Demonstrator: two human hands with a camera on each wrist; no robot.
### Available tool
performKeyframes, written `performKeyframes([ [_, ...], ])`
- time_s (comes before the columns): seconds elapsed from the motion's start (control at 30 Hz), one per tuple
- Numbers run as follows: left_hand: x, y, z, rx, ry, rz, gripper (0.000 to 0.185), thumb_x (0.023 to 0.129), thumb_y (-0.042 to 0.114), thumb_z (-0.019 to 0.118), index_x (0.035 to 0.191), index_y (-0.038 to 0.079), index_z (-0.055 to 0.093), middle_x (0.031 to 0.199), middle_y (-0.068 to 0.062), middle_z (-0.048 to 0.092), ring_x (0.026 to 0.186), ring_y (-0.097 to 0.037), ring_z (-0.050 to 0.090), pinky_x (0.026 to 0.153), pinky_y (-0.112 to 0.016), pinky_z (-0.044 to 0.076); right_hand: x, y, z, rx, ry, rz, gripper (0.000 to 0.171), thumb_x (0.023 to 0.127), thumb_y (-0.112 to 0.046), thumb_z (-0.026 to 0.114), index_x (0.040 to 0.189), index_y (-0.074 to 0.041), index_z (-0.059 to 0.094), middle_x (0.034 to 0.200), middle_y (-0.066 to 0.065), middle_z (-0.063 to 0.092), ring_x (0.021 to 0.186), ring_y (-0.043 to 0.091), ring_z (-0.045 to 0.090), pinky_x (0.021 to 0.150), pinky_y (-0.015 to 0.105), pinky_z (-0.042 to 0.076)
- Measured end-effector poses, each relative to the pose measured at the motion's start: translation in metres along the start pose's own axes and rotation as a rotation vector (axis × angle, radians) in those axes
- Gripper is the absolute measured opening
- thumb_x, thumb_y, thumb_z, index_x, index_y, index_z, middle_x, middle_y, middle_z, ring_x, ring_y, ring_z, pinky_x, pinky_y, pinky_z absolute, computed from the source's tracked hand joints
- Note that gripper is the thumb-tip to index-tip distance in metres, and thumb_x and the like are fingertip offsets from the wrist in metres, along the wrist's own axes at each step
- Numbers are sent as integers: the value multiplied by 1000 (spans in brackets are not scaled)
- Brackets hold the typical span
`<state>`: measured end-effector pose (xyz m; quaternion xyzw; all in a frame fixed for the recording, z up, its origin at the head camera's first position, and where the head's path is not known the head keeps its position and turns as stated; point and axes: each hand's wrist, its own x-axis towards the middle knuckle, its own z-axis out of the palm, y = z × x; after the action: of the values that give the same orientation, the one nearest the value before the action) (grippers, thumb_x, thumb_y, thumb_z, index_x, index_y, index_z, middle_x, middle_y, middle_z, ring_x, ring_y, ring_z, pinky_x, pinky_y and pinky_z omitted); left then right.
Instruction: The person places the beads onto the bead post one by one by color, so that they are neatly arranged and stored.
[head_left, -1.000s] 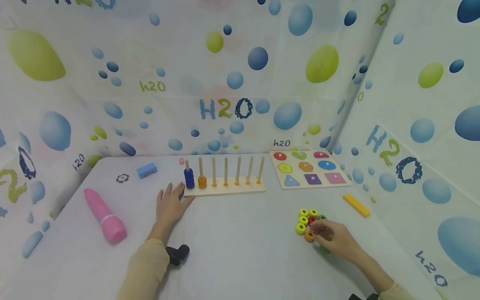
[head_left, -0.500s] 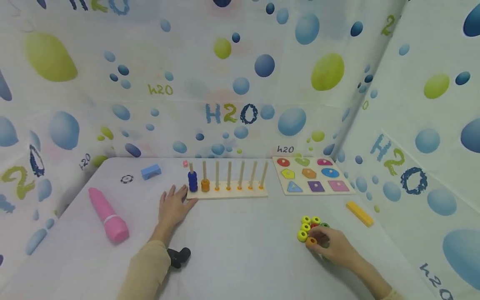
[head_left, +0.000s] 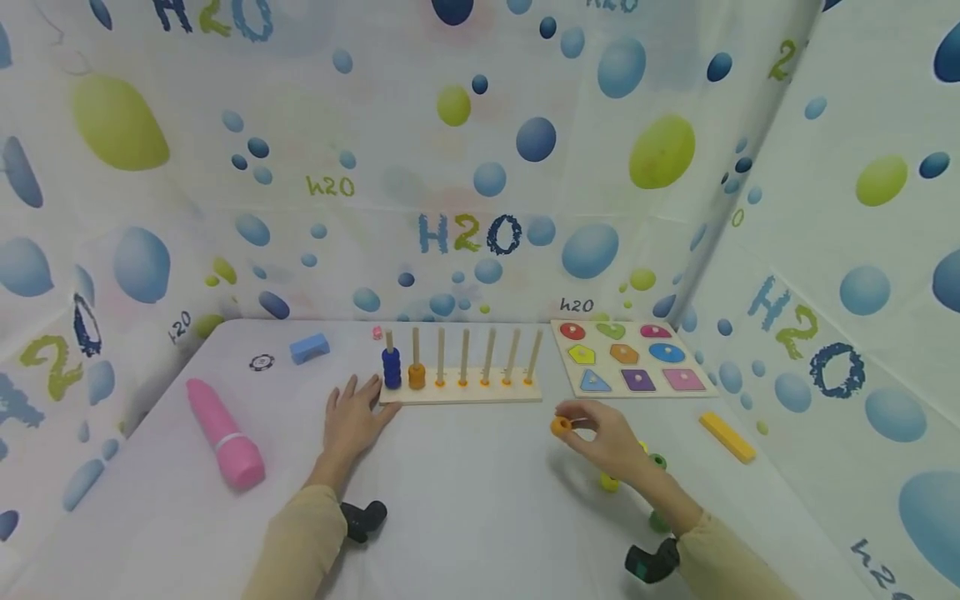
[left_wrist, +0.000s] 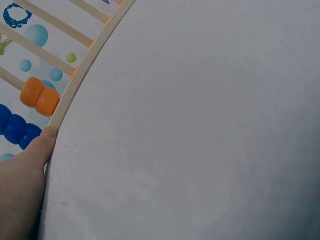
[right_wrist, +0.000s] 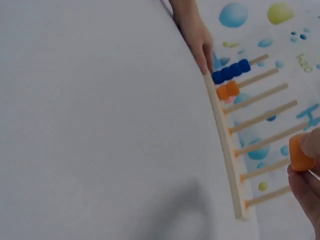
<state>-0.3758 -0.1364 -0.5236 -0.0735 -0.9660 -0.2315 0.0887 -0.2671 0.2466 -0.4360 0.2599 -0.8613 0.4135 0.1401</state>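
A wooden peg rack [head_left: 459, 392] stands at the table's back middle, with blue rings [head_left: 391, 367] on its first peg and orange rings [head_left: 417, 377] on its second. My left hand [head_left: 352, 417] lies flat on the table, fingers straight, touching the rack's left end [left_wrist: 55, 122]. My right hand [head_left: 596, 433] is raised above the table and pinches an orange ring [head_left: 560, 427] [right_wrist: 301, 152] between thumb and fingers, to the right of the rack's front edge. Loose yellow and green rings [head_left: 609, 482] lie on the table beneath and behind that hand.
A pink cylinder [head_left: 223, 433] lies at the left, with a blue block [head_left: 310, 347] and a small black ring [head_left: 260, 362] behind it. A shape puzzle board [head_left: 630, 368] sits at the back right, and a yellow bar [head_left: 726, 436] lies near the right wall.
My right hand has lifted an orange ring from the pile of loose rings and carried it up and left toward the rack. The left hand has stayed at the rack's end.
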Motion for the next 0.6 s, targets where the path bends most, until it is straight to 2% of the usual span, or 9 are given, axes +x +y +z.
performKeyframes([
  [0.1,0,1,0,-4,5,-2,71,89,50,59,139,2,45,145,-15,41,138,-42,18,112,-58,3,29,-15,13,37,-4,-27,29,80,8,69,108,4,59,102,20,65,91,30,65,79,42,55],
  [0.2,-2,-1,0,-5,-5,-8,71,89,50,58,139,2,45,145,-15,40,139,-42,17,112,-58,3,56,-15,31,84,1,-43,31,81,6,70,110,4,59,104,20,65,93,29,65,80,41,55],
  [0.33,-3,-2,-1,-3,-5,-7,70,89,50,58,139,2,45,145,-15,41,138,-42,18,112,-59,3,90,-13,57,119,34,-104,33,82,2,71,112,2,58,105,16,66,94,25,65,80,34,56],
  [0.53,-2,0,-1,-2,-8,5,70,89,51,58,139,3,45,145,-14,41,138,-42,18,111,-59,3,129,-26,85,69,64,-161,31,83,0,70,112,2,58,103,9,66,94,17,64,81,21,53],
  [0.6,-1,0,-1,3,-8,5,71,89,52,57,139,4,45,145,-13,40,139,-42,18,111,-59,3,143,-30,93,47,73,-186,31,83,2,69,112,4,58,103,12,66,95,19,64,80,20,53],
])
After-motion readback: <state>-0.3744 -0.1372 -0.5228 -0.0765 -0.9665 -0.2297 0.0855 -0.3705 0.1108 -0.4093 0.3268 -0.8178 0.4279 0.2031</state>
